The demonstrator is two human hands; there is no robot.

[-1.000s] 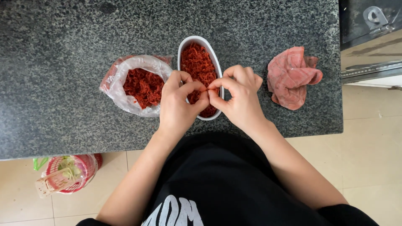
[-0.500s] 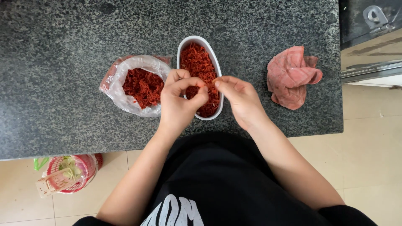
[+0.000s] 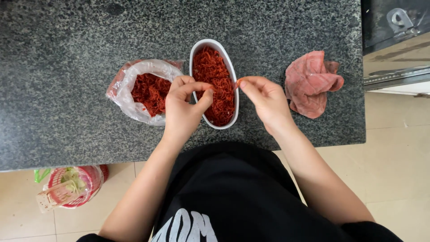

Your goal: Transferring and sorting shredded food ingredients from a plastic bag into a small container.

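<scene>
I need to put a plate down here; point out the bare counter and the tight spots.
Bare granite counter runs left of the plastic bag and along the far edge beyond the white oval dish. A narrower free strip lies between the dish and the pink cloth. It is crowded at the middle, where the left hand and right hand work over the dish.

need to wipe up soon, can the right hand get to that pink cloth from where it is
Probably yes. The right hand is beside the white dish, and the pink cloth lies just to its right on bare counter, nothing between.
</scene>
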